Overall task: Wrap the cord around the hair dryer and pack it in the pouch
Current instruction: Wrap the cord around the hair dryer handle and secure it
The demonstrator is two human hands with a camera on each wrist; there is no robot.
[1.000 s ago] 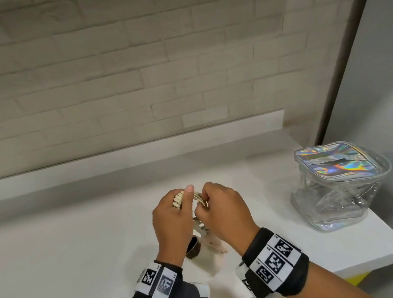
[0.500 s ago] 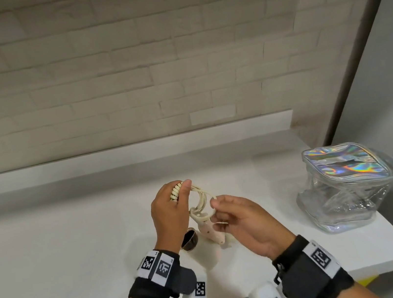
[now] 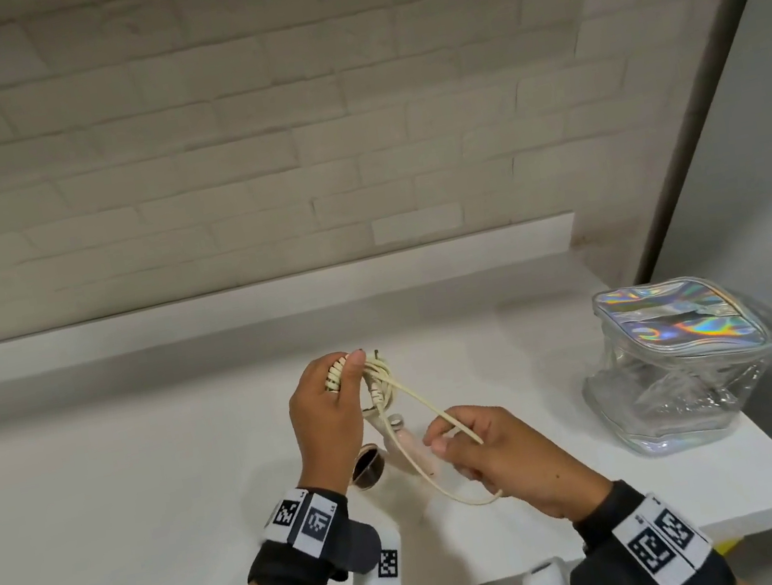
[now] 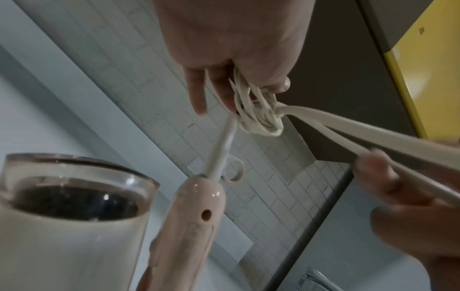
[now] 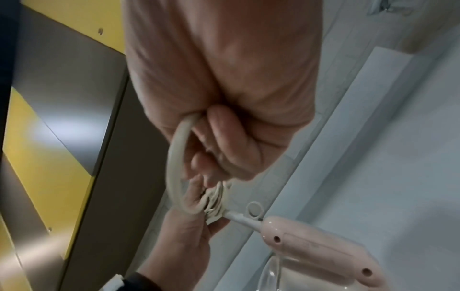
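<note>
My left hand [image 3: 343, 372] grips a coiled bundle of cream cord [image 3: 380, 379] above the white counter. The pink hair dryer [image 3: 406, 446] hangs below that bundle, handle up and dark nozzle [image 3: 367, 467] toward me; whether it touches the counter I cannot tell. My right hand [image 3: 447, 439] holds a loop of the cord, drawn out down and to the right from the bundle. In the left wrist view the bundle [image 4: 259, 118] sits against my fingers, above the dryer handle [image 4: 191, 216]. In the right wrist view the loop [image 5: 174, 167] runs out of my curled fingers.
A clear pouch [image 3: 677, 357] with an iridescent top stands at the counter's right end, near the edge [image 3: 714, 526]. A low ledge [image 3: 248, 299] and a brick wall run behind. A yellow panel [image 5: 49, 157] lies below the counter front.
The right hand has left the bundle and moved down and right, drawing a loop of cord out with it. The left hand has stayed in place on the bundle.
</note>
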